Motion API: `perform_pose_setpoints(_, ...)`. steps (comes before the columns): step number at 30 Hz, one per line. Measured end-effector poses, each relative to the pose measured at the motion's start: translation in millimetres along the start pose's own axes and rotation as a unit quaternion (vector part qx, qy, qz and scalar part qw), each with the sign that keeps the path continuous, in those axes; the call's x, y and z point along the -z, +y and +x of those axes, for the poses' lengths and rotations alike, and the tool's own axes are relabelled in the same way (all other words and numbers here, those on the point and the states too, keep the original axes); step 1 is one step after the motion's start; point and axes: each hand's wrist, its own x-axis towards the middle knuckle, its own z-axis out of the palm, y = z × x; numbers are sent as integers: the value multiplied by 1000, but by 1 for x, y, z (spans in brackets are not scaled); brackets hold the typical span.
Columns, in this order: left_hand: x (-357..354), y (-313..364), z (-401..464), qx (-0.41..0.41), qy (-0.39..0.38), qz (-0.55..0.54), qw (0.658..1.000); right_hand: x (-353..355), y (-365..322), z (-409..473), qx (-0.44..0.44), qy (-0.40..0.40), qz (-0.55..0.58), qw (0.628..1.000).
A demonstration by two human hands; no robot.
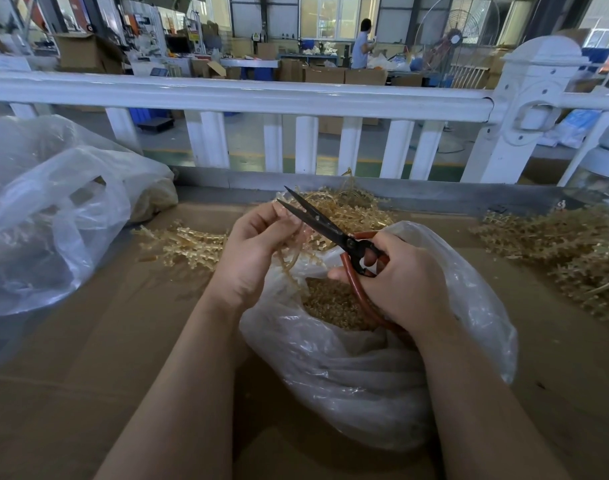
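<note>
The right hand (400, 282) grips open scissors (317, 220). The left hand (258, 247) pinches a plastic strand (285, 263) beside the blades, so its fingers (282, 212) risk a cut.

Your scissors (317, 220) have dull, dark metal blades and handles (352, 289) sleeved in smooth red-brown tubing. The bag (348, 375) is thin clear plastic, glossy and crinkled. The sprues (182, 242) look like pale amber plastic, slightly translucent. Matt brown cardboard covers the table (88, 341); the rail (227, 93) is glossy white.
</note>
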Motion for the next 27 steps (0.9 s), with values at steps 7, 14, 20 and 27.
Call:
perform_pose_setpoints(7,1,1,0,-22,14,78,997,3,-4,0,11,-6,-7,1000)
perform_pose_setpoints(14,-3,-2,-1,-19,-3,112,994,3,-4,1,11,-2,-6,1000)
perform_pose_setpoints(20,-5,-4,-1,-20,3,105,994,3,-3,1,18,0,-3,1000)
perform_pose_setpoints(27,-6,-3,-1,-21,4,89,996,3,-4,0,15,2,-9,1000)
